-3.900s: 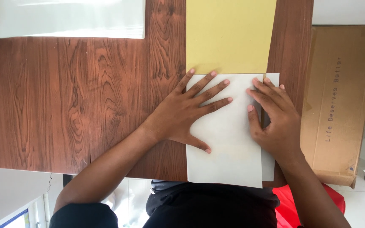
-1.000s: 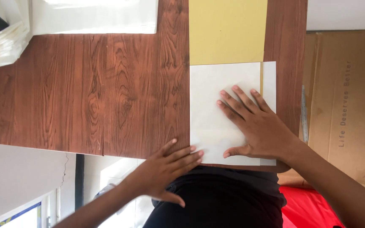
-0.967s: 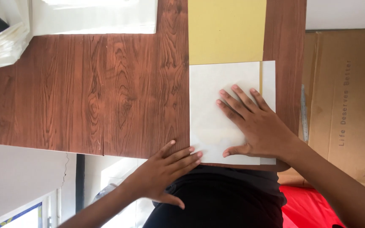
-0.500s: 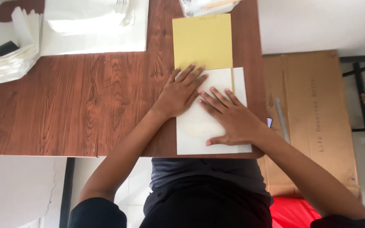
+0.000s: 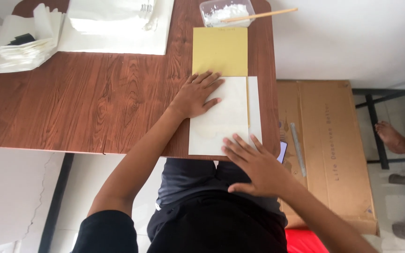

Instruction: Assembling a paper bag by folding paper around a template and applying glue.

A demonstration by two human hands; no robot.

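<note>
The left hand [image 5: 198, 93] lies flat, fingers spread, on the white sheet [image 5: 219, 117] at the counter's [image 5: 71, 103] near right corner. The right hand [image 5: 251, 164], open and holding nothing, touches the sheet's near edge. A yellow envelope [image 5: 220, 50] lies just beyond.

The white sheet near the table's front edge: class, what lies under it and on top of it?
On the white sheet rests the left hand; right hand touches its near edge. A yellow strip shows beneath; anything more is covered.

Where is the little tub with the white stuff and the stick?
In the head view, the clear tub sits at the far edge of the wooden table, toward the right, just beyond the yellow sheet. The wooden stick rests across it.
</note>
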